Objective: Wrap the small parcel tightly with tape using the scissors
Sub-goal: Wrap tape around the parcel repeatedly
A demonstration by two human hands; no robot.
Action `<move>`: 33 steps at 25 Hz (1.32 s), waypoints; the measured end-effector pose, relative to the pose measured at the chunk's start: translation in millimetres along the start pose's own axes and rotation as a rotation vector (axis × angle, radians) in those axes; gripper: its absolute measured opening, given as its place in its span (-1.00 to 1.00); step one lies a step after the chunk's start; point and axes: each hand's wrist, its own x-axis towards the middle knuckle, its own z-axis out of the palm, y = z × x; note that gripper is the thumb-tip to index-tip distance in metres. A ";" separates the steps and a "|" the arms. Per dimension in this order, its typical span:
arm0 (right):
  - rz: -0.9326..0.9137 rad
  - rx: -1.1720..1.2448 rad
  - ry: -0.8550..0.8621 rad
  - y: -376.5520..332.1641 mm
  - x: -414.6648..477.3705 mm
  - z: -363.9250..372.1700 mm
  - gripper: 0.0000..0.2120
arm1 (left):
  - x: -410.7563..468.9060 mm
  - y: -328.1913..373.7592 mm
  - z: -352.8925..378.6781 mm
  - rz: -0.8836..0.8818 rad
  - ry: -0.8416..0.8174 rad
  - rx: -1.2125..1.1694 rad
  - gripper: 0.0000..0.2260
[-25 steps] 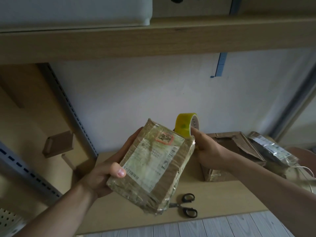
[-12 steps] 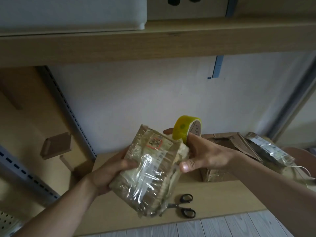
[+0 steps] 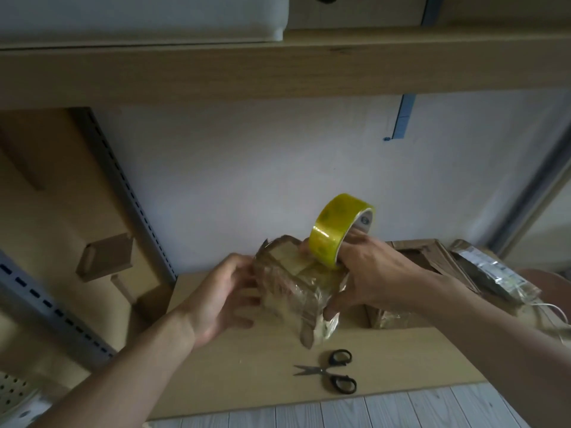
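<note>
Yellow tape (image 3: 336, 230) sits on top of the parcel (image 3: 293, 291); the right hand (image 3: 374, 273) has its grip round the roll, thumb on the parcel's right end. At its left end the left hand (image 3: 222, 301) touches it, too blurry to call that grip. Nearer me than the parcel, the scissors (image 3: 329, 370) lie on the tabletop (image 3: 247, 381).

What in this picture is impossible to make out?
All in the head view:
- Left hand: motion blur, so its grip on the parcel is unclear.
- Tape: loose end lost behind the right hand.
- Print on the tape's core: too small.
- Box behind: partly covered by the right arm.
</note>
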 end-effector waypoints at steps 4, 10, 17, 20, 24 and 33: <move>-0.272 -0.394 0.000 -14.9 6.1 19.9 -0.44 | 9.6 5.1 -3.8 -0.265 -0.107 -0.047 -0.17; -0.391 -0.328 -0.015 -18.2 12.5 40.7 -0.44 | 10.0 -13.7 25.2 -0.286 0.113 0.004 -0.53; -0.367 -0.442 0.001 -10.9 14.1 50.0 -0.11 | 21.7 -28.4 33.4 -0.157 0.337 0.008 -0.78; -0.315 -0.463 0.014 -3.2 14.9 45.5 -0.16 | 16.7 -22.6 30.5 -0.122 0.350 0.019 -0.79; -0.126 -0.519 -0.107 18.6 9.5 32.1 -0.28 | 2.6 -9.3 22.1 0.014 0.309 -0.022 -0.91; -0.057 -0.718 -0.123 30.4 7.0 32.3 -0.06 | -14.4 -6.2 2.3 0.150 0.230 0.045 -0.62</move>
